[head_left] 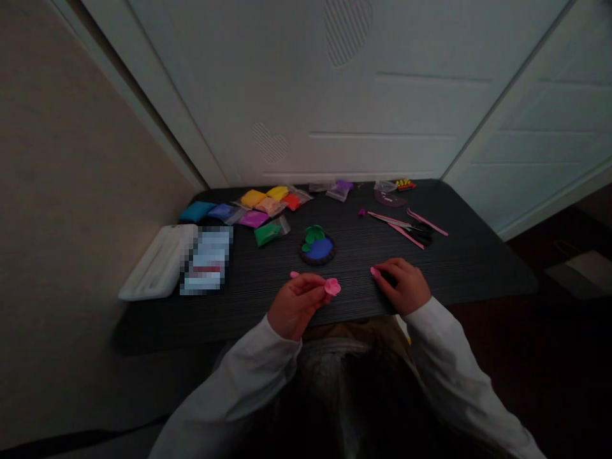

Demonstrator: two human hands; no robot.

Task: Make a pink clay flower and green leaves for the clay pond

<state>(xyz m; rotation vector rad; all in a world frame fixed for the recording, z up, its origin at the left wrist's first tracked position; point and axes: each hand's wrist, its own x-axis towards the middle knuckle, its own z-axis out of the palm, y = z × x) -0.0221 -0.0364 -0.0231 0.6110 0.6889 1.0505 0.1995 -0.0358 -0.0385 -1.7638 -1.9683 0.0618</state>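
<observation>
A pink clay flower (333, 287) is pinched between the fingertips of my left hand (297, 305), just above the near part of the table. Behind that hand lies a small pink clay piece (294, 275). My right hand (405, 285) rests low over the table, thumb and fingers closed on a small pink clay petal (374, 272). Beyond my hands sits a round clay pond (321, 250) with a blue middle and a brown rim. Green clay leaves (313, 236) stand at its back left.
Several coloured clay packets (268, 233) lie at the back left. A white tray (160, 261) and a blurred packet (208, 260) are at the left. Scissors (406, 224) and pink tools (428, 222) lie at the right, near a purple clay bit (362, 212). A white panelled door (306, 95) stands behind.
</observation>
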